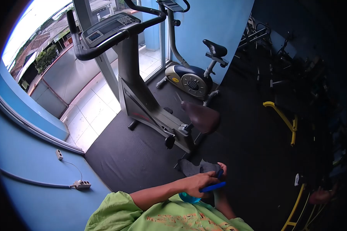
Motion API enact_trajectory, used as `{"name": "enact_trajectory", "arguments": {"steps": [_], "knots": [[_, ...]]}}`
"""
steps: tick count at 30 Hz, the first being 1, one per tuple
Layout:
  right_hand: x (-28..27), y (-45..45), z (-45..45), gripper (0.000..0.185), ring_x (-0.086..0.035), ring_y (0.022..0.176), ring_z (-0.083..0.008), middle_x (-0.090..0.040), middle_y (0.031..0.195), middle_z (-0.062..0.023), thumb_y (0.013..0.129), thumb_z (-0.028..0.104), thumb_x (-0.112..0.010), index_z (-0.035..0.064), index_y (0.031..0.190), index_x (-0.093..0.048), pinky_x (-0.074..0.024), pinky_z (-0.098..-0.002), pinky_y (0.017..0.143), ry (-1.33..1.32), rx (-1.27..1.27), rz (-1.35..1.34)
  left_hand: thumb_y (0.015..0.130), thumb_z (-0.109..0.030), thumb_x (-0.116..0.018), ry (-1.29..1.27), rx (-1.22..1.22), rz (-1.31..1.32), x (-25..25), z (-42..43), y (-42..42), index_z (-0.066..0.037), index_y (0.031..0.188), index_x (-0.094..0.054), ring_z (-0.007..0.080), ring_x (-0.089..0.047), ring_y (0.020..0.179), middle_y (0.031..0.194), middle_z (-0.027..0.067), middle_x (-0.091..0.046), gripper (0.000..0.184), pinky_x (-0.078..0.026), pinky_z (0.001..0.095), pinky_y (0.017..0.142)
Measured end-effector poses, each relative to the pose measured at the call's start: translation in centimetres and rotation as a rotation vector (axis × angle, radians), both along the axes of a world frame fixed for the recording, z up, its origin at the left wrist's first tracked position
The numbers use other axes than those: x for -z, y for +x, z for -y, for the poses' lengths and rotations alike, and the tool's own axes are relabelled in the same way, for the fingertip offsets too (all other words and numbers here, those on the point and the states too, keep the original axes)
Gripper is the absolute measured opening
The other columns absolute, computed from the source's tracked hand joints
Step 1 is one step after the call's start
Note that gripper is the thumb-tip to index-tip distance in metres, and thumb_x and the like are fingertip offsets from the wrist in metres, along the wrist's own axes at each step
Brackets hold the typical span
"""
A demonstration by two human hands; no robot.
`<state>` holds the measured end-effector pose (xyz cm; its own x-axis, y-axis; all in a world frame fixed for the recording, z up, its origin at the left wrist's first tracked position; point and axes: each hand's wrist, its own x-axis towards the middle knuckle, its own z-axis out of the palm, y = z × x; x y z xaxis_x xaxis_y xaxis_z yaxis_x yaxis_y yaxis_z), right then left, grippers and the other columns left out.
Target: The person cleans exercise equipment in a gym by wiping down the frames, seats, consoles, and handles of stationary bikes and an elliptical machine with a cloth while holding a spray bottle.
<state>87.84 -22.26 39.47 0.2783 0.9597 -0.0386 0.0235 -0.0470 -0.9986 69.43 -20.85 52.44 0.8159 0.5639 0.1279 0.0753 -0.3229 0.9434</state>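
Observation:
My left hand (204,181) reaches across in front of my green shirt, its fingers closed round a spray bottle (189,198). The bottle has a blue spray head and a teal, see-through body, partly hidden by my hand and forearm. Just beyond it is my right hand (223,168), mostly covered, with fingers curled at the edge of a dark grey cloth (191,168). The cloth hangs out to the left, in front of the base of the nearer exercise bike (154,111). That bike has a brown saddle (201,117) and a console (111,27) with handlebars.
A second exercise bike (191,81) stands against the blue wall behind. Power sockets (82,184) with a cable run along the left wall. A glass door frame (100,63) opens onto white tiles. Dark gym equipment with a yellow frame (283,115) fills the right side.

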Motion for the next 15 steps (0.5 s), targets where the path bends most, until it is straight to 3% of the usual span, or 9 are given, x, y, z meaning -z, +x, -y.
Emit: {"name": "enact_trajectory", "arguments": {"steps": [3, 5, 10, 13, 15], "knots": [[1.5, 6.2, -2.0, 0.031, -0.060, 0.089, -0.0131, -0.061, 0.100, -0.0053, 0.090, 0.020, -0.066, 0.0019, 0.111, -0.053, -0.0500, -0.0278, 0.081, -0.015, -0.046, 0.005, 0.067, -0.017, -0.067, 0.012, 0.076, -0.063, 1.2, -3.9, 9.4, 0.000, 0.130, -0.052, 0.0425, -0.054, 0.103, 0.109, 0.0227, -0.050, 0.067, -0.046, 0.0467, 0.089], [1.4, 10.9, -3.6, 0.030, -0.060, 0.090, -0.0134, -0.061, 0.101, -0.0057, 0.090, 0.020, -0.065, 0.0019, 0.111, -0.053, -0.0501, -0.0281, 0.081, -0.034, -0.070, 0.014, 0.066, -0.017, -0.068, 0.036, 0.258, -0.070, 2.5, -6.5, 15.7, 0.001, 0.130, -0.051, 0.0450, -0.053, 0.109, 0.113, 0.0255, -0.051, 0.069, -0.045, 0.0493, 0.093], [0.0, 20.2, -8.8, 0.029, -0.061, 0.092, -0.0142, -0.062, 0.103, -0.0066, 0.091, 0.020, -0.063, 0.0018, 0.112, -0.053, -0.0502, -0.0289, 0.082, -0.044, -0.092, 0.031, 0.064, -0.017, -0.069, 0.081, 0.408, -0.084, 2.6, -11.2, 27.2, 0.002, 0.133, -0.049, 0.0461, -0.050, 0.116, 0.123, 0.0296, -0.050, 0.074, -0.045, 0.0486, 0.097], [-0.6, 23.6, -12.6, 0.029, -0.061, 0.093, -0.0147, -0.062, 0.104, -0.0072, 0.092, 0.019, -0.062, 0.0017, 0.112, -0.053, -0.0503, -0.0293, 0.082, -0.033, -0.104, 0.009, 0.066, -0.015, -0.068, 0.022, 0.424, -0.119, 1.2, -14.4, 30.2, -0.001, 0.122, -0.056, 0.0455, -0.050, 0.117, 0.129, 0.0284, -0.049, 0.059, -0.044, 0.0485, 0.099], [-0.8, 25.0, -15.7, 0.028, -0.061, 0.093, -0.0150, -0.062, 0.105, -0.0076, 0.092, 0.019, -0.062, 0.0017, 0.112, -0.053, -0.0504, -0.0296, 0.083, -0.017, -0.113, -0.012, 0.069, -0.017, -0.070, -0.020, 0.474, -0.081, 0.8, -17.3, 30.8, 0.002, 0.136, -0.044, 0.0448, -0.042, 0.129, 0.136, 0.0334, -0.043, 0.075, -0.043, 0.0491, 0.103]]}}
